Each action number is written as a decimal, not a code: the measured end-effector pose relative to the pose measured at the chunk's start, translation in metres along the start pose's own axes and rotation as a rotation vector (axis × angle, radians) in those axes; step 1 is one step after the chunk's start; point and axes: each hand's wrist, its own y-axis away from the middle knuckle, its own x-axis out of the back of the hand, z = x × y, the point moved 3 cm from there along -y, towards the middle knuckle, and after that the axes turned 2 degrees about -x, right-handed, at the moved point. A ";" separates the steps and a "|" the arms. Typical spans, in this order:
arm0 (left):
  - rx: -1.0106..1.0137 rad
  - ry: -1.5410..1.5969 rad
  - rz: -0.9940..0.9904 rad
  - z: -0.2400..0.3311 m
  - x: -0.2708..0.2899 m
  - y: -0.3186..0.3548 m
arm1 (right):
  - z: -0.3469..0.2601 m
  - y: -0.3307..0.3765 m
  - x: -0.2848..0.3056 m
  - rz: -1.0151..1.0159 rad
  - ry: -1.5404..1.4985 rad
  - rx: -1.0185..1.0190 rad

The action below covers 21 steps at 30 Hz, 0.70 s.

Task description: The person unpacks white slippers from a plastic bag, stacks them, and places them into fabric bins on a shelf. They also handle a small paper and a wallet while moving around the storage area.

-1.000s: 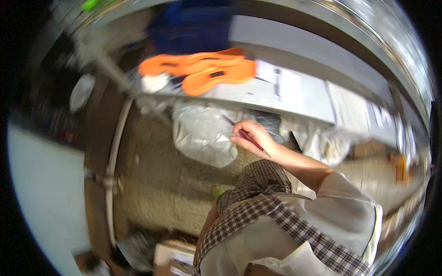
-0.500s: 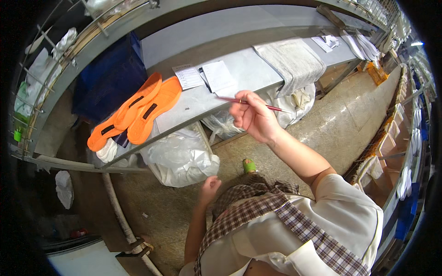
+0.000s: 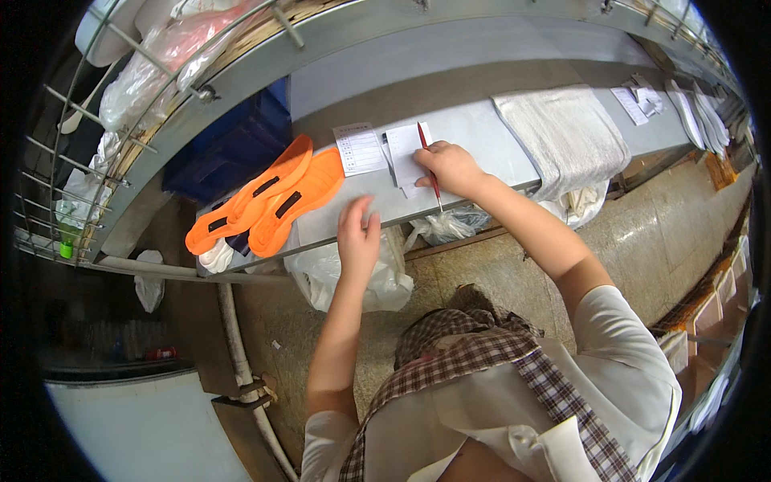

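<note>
A thin red pen is gripped in my right hand, its pale pointed end toward the bench edge. That hand is over a white paper slip, partly covering it. My left hand is raised at the front edge of the bench, its fingers apart and nothing in it. Left of the slip lies a white printed form. Several orange shoe soles with black rectangular patches are piled on the bench's left end, near my left hand.
A grey cloth drapes over the bench edge to the right. Farther right lie more papers and white soles. A blue crate stands behind the orange soles. Plastic-lined containers sit below, and a metal rack rises at the left.
My right hand has moved over the paper slip with the pen, which now stands steeper. My left hand has risen from low by my body to the bench edge. The view has shifted.
</note>
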 end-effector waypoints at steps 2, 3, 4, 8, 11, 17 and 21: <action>-0.103 -0.185 0.005 0.003 -0.007 -0.030 | 0.006 -0.003 0.008 -0.106 -0.047 -0.003; -0.157 -0.256 0.003 0.005 -0.011 -0.040 | 0.008 -0.004 0.014 -0.122 -0.097 0.046; -0.171 -0.279 0.011 0.005 -0.015 -0.047 | 0.013 -0.006 0.022 -0.044 -0.145 -0.004; -0.135 -0.261 0.020 0.007 -0.031 -0.062 | 0.041 -0.005 0.064 0.327 -0.349 -0.123; -0.134 -0.198 0.089 0.013 -0.042 -0.070 | 0.058 -0.002 0.095 0.442 -0.576 -0.146; -0.107 -0.199 -0.173 0.022 -0.062 -0.076 | 0.079 0.001 0.121 0.222 -0.624 -0.118; -0.301 -0.574 -0.445 0.025 -0.074 -0.065 | 0.094 0.003 0.103 0.056 -0.547 -0.050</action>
